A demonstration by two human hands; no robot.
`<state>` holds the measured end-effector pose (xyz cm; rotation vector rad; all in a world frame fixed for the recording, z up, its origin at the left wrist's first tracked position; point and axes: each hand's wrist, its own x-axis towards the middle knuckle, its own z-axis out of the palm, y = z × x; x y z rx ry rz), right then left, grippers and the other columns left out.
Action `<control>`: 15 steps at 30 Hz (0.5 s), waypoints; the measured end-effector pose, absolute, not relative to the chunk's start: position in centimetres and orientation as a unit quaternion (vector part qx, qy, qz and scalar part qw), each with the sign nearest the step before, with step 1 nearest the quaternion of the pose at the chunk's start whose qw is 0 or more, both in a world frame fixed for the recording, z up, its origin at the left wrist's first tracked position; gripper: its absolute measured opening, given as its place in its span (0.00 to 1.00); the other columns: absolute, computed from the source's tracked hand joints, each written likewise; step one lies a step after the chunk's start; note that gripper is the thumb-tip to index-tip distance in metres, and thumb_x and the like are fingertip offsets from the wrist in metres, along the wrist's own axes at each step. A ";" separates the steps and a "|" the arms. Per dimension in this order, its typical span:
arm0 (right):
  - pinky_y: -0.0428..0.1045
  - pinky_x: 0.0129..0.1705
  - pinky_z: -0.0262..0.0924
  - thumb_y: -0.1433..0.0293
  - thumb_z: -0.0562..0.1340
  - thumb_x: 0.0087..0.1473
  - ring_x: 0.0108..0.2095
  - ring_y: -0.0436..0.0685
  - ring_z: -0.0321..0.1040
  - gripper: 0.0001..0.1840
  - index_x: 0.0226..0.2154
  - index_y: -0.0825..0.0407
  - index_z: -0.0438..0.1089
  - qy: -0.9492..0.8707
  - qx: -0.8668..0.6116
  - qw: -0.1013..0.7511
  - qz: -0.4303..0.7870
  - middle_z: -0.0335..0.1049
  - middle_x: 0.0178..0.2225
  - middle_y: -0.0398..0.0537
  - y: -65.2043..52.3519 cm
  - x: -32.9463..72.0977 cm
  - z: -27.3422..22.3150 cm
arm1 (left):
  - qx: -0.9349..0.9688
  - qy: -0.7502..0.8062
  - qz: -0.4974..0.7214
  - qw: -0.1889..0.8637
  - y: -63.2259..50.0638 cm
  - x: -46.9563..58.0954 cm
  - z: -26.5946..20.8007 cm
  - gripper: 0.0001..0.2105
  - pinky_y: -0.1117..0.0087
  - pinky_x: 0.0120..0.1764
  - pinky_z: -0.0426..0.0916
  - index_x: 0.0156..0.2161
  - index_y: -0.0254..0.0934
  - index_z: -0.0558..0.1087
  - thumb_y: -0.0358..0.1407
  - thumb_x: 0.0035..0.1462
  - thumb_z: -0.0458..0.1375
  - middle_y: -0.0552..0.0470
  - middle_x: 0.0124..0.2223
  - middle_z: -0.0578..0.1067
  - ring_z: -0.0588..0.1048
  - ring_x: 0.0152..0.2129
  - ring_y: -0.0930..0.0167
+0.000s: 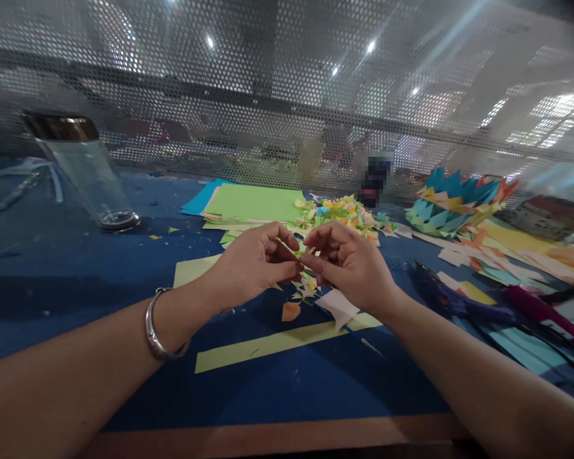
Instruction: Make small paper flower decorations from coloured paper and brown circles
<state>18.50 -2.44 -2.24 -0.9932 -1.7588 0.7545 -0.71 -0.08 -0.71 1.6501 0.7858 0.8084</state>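
Note:
My left hand (256, 261), with a silver bangle on its wrist, and my right hand (351, 264) meet above the middle of the table. Both have their fingers curled in a pinch, tips nearly touching. Between the fingertips shows a small yellow-green paper piece (298, 254), mostly hidden by the fingers. Just below the hands lie small folded paper bits (307, 285), an orange paper scrap (291, 312) and a pale pink paper piece (338, 307). A long pale yellow paper strip (249, 351) lies nearer to me, with a thin blue pen-like stick (358, 335) across it.
Behind my hands are stacked green paper sheets (263, 201) and a heap of small folded papers (347, 213). A glass bottle (88, 172) stands left. A zigzag paper ring (459, 201), a dark blue tool (459, 299) and a magenta tool (545, 312) with cords are right. Perforated metal (268, 95) rises behind.

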 end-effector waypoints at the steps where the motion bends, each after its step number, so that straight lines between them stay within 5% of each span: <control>1: 0.43 0.21 0.66 0.66 0.68 0.52 0.21 0.45 0.66 0.13 0.39 0.50 0.67 -0.719 -0.406 0.473 0.307 0.67 0.32 0.40 -2.4 18.5 -2.2 | 0.698 0.332 0.337 0.537 -0.1 -0.7 -0.7 0.10 0.66 0.38 0.74 0.38 0.38 0.66 0.30 0.53 0.62 0.52 0.31 0.78 0.79 0.30 0.70; 15: 0.43 0.21 0.67 0.67 0.67 0.55 0.21 0.44 0.66 0.11 0.40 0.50 0.67 -0.714 -0.397 0.476 0.327 0.67 0.33 0.41 -2.5 18.5 -2.2 | 0.712 0.336 0.327 0.523 -0.2 -0.8 -0.6 0.10 0.66 0.36 0.73 0.38 0.38 0.66 0.32 0.52 0.63 0.50 0.32 0.79 0.79 0.31 0.67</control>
